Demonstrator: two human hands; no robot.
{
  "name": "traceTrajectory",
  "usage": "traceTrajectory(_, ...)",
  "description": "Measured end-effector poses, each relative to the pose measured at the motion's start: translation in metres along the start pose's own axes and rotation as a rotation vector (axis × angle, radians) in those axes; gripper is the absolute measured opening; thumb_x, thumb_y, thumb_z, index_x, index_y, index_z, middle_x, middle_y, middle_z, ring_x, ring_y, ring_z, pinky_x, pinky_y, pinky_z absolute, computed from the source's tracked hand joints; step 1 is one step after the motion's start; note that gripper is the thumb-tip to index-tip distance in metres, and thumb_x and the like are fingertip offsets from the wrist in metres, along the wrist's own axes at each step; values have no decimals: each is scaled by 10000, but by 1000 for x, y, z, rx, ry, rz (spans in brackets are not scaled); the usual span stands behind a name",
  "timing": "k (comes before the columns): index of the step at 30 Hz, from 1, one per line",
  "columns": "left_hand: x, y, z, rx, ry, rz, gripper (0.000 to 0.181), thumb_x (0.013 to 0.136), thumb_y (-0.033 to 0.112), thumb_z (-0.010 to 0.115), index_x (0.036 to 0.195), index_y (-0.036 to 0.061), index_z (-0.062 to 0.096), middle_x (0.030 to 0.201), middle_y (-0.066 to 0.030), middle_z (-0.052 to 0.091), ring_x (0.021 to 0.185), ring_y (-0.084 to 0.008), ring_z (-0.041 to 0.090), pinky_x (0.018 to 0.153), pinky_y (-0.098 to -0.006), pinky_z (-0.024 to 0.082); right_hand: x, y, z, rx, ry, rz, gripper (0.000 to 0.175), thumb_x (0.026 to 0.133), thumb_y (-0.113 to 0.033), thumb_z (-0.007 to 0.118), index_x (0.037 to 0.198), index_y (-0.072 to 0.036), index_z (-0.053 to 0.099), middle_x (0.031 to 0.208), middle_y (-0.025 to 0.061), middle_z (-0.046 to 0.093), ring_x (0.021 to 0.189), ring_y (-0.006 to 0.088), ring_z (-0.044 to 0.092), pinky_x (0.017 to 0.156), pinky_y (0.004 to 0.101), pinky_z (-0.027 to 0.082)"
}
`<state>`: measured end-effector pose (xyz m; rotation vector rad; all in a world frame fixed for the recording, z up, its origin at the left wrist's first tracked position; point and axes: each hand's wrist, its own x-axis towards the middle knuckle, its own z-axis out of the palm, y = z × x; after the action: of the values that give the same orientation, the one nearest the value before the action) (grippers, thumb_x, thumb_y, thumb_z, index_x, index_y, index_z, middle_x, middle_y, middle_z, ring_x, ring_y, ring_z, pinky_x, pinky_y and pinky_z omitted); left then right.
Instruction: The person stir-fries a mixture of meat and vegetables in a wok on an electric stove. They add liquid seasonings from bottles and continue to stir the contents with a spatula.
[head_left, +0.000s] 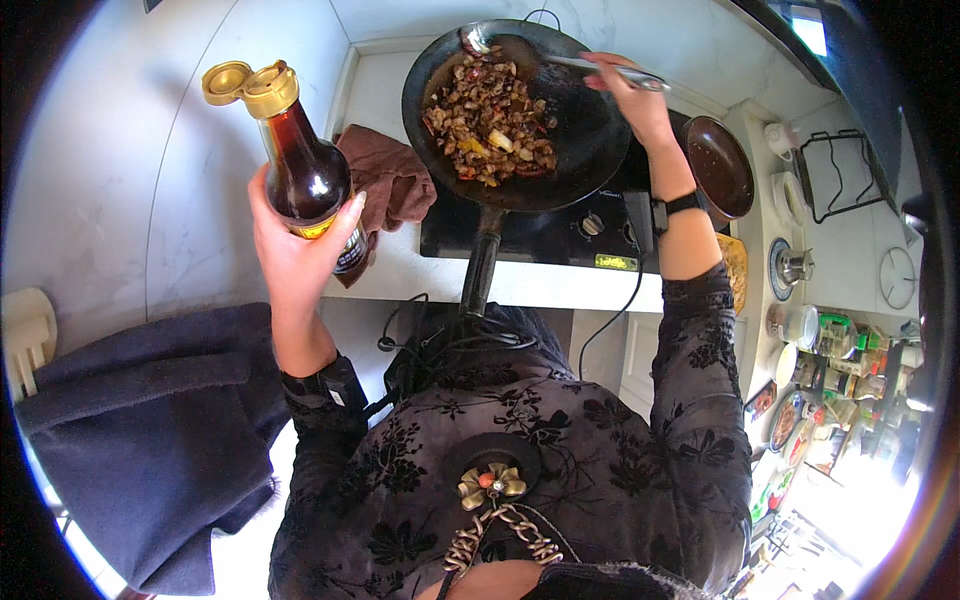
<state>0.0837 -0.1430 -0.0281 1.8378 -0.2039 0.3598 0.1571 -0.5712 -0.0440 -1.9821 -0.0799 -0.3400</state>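
Note:
My left hand (300, 229) grips a glass bottle of dark sauce (309, 176), held upright left of the wok, its gold flip cap (247, 86) open. My right hand (630, 97) holds the metal handle of a cooking ladle (585, 64) whose head rests at the far side of the wok. In the black wok (592, 142) lie browned meat pieces (487, 120) with bits of red chili and some yellow and pale pieces. The wok sits on a black gas or electric cooktop (540, 232), its dark handle (481, 274) pointing towards me.
A brown cloth (386, 176) lies left of the wok. A brown pan (718, 169) stands to the right, near a tray of food (731, 262). Cables (480, 337) hang below the counter edge. A dark garment (150, 435) drapes over a chair at left. Jars and plates line the right counter.

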Motion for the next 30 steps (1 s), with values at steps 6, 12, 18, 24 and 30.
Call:
traceTrajectory(6,-3,7,2,-29,-29,-13,792,687,178,898,1300,-22,440,1089,-133,642,969,-184,646,877,-336,513,-42,-39,30,-199,-520,-287,201,933,-195,659,1088,-78,709,1186,92,692,1147,239,633,1000,351,487)
traceTrajectory(12,5,11,4,-86,-82,69,798,687,158,899,1302,-32,426,1099,-140,632,985,-182,639,880,-331,511,-108,-130,3,-460,-505,-418,186,846,16,666,1028,-16,684,1156,116,694,955,277,661,835,374,527)
traceTrajectory(18,9,18,5,-176,-104,133,792,682,146,904,1287,-38,428,1076,-136,643,945,-181,652,860,-319,522,-154,-194,-9,-427,-617,-282,161,854,-23,663,1010,-36,702,1102,124,708,910,282,670,792,374,521)
traceTrajectory(24,10,25,5,-226,-136,150,790,677,130,901,1288,-33,428,1073,-132,649,955,-176,655,868,-322,525,-190,-176,16,-463,-552,-231,177,794,10,680,969,-12,694,1038,106,718,873,268,647,753,369,521)
traceTrajectory(30,1,51,3,-261,-176,146,778,670,103,894,1282,-23,430,1069,-127,647,956,-167,655,877,-321,526,-196,-73,53,-645,-461,-327,277,766,-56,647,1040,-31,680,1116,96,696,945,288,617,836,363,524)
